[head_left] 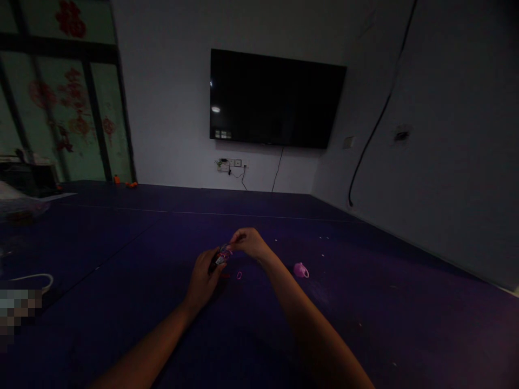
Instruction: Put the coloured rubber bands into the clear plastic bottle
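My left hand [204,275] is closed round a small dark object with pink and white bits [221,260]; its kind is too small and dim to tell. At the object's upper edge, my right hand [249,243] has its thumb and fingers pinched together, and what they grip is hidden. Just below the hands, a small pink loop [239,275] lies on the dark purple floor [259,329]. A thin red piece [225,276] is beside the left thumb. Right of my right forearm sits a pink, rounded piece with a ring-shaped handle [300,270].
A large television [275,100] hangs on the far wall, above sockets [233,163] with cables. Orange items [131,185] lie near the glass door [67,119]. Clear plastic [20,202] is at the left edge, and a white cord [38,275] curves below it.
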The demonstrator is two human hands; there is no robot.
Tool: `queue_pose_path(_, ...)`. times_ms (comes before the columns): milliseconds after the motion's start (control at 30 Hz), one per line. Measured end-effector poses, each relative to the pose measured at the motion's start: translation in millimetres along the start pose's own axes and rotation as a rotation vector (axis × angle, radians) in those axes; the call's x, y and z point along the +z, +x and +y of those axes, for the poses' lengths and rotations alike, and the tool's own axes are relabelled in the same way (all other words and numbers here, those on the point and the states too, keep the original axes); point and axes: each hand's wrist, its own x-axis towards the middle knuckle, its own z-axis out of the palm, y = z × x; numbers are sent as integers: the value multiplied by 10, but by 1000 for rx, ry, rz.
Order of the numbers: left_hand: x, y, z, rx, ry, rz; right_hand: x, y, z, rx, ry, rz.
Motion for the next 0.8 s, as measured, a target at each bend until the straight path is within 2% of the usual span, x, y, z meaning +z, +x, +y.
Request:
queue_pose_path(133, 8, -24, -22, 10, -3, 2, -15, 9, 30, 10, -43, 43)
queue_pose_path(300, 25, -40, -55, 68, 29, 0, -36, -17, -21, -14, -209, 80)
queue_pose_path(467, 26, -40, -58, 106, 33, -55, 28, -52, -65, -50, -435, 49)
queue_pose_path(600, 29, -47, -76, 143, 31, -118, 109, -74, -28, -38, -569, 73)
queue_pose_path(667, 30, -49, -78, 135, 28, -123, 128, -83, -21, -39, -592, 88)
queue_pose_path(800, 26, -38, -52, 81, 19, -59, 93, -93, -93, -62, -519, 91)
